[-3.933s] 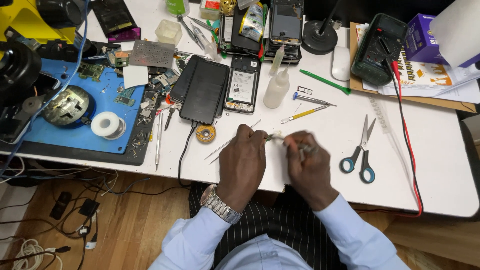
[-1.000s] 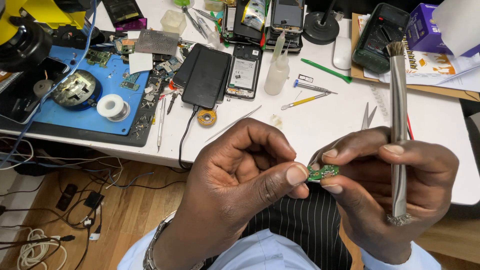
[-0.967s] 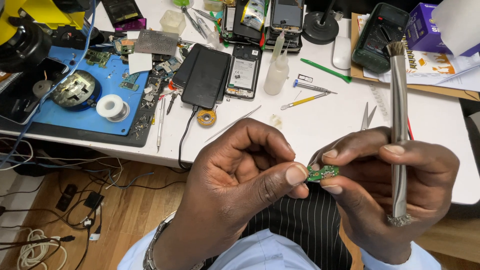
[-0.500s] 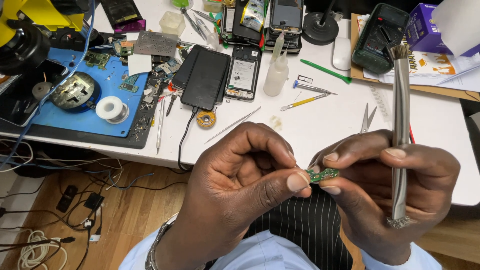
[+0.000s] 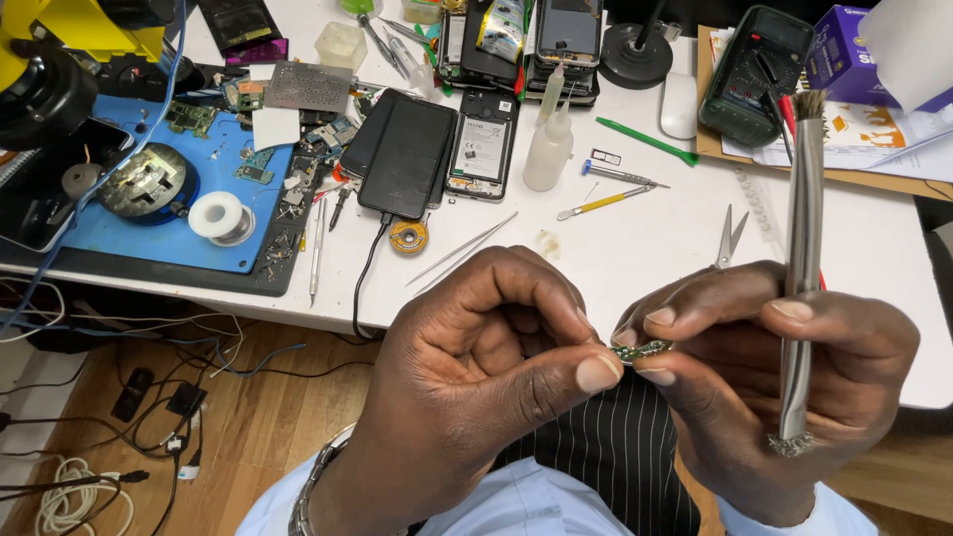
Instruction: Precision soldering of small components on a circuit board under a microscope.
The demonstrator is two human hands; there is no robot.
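My left hand [image 5: 476,382] and my right hand [image 5: 764,377] are raised close to the camera and together pinch a tiny green circuit board [image 5: 642,349] between thumbs and fingertips. In my right hand there is also a long grey metal-handled brush [image 5: 799,268], held upright with its bristles at the top. A metal watch sits on my left wrist.
On the white table [image 5: 645,248] lie tweezers [image 5: 462,253], scissors [image 5: 730,236], a black phone [image 5: 407,159], an opened phone [image 5: 483,147], a squeeze bottle [image 5: 548,149], a solder-wick roll [image 5: 408,236], a multimeter [image 5: 754,60] and a blue mat [image 5: 169,238] with parts. Cables lie on the wooden floor.
About four seconds ago both hands worked low on the table; since one second ago they have stayed raised near the camera, almost still, with the small board and brush.
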